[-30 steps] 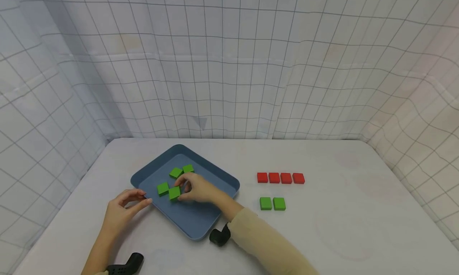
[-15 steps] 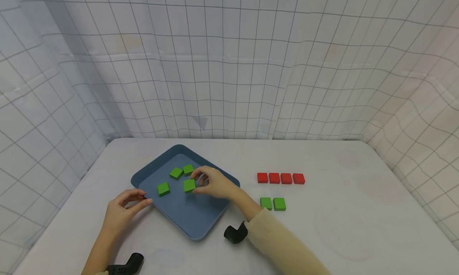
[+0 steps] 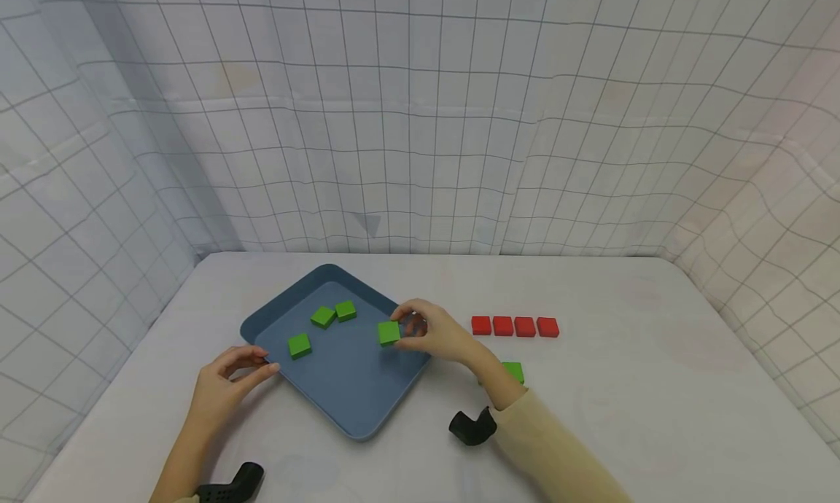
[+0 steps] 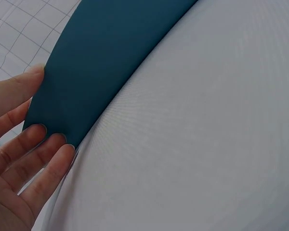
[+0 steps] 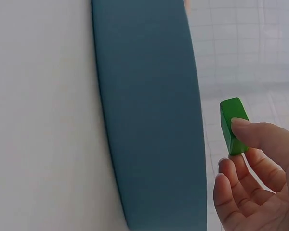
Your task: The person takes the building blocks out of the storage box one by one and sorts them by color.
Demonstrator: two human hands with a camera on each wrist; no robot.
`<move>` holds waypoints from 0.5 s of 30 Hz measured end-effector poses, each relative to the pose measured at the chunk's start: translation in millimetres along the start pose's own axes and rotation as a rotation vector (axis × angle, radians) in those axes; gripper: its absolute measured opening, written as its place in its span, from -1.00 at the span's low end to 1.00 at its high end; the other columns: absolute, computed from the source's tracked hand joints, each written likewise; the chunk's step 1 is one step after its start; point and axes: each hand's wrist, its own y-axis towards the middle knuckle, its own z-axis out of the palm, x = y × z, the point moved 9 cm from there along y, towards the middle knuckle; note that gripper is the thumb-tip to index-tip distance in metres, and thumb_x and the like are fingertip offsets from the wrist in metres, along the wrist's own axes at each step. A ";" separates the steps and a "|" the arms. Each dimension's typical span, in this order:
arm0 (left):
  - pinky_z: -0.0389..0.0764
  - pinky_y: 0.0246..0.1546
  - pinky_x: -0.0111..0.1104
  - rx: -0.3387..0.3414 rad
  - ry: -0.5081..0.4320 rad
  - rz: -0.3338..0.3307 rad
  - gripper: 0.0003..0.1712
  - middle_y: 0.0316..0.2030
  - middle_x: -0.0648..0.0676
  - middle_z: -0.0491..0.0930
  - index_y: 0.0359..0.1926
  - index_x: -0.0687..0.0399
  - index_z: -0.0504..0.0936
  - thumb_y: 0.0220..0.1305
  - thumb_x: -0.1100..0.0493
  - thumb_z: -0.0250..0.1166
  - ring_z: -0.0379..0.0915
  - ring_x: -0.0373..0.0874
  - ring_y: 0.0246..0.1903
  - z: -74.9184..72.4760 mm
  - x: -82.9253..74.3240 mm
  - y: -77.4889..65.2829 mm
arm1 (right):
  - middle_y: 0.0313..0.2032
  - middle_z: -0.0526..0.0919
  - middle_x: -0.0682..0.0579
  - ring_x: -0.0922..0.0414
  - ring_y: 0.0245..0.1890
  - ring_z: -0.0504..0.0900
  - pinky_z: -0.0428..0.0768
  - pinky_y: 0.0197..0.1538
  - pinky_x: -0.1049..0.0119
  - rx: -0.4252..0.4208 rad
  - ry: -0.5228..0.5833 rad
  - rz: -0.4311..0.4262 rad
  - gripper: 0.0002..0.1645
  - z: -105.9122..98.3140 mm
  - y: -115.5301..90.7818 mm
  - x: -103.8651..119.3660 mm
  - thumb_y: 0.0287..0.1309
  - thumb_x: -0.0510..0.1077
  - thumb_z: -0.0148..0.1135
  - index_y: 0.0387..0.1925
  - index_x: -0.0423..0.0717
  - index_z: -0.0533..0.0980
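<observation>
My right hand pinches a green block between thumb and fingers, over the right part of the blue tray. In the right wrist view the same block shows above the tray's rim, with the thumb across its face. My left hand holds the tray's left edge; in the left wrist view its thumb is at the rim and the fingertips lie against the outer wall. Lying in the tray are three green blocks: one near the left hand, and a pair farther back.
A row of several red blocks is on the white table, right of the tray. Nearer, a green block lies partly behind my right forearm. Grid-patterned white curtains surround the table. Each wrist wears a black device.
My right hand has lifted a green block from among the others and carried it right across the tray. The left hand and the tray have not moved.
</observation>
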 end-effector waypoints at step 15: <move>0.46 -0.29 -0.72 0.000 0.005 -0.018 -0.66 -0.34 -0.08 0.54 -0.17 0.35 0.56 0.00 0.28 0.40 0.44 -0.48 -0.33 0.5 0.2 -0.7 | -0.17 0.49 -0.07 0.06 -0.26 0.49 0.53 -0.26 0.43 -0.094 0.000 0.090 -0.58 -51.7 -49.2 -17.9 -0.04 -0.29 0.35 -0.09 -0.21 0.45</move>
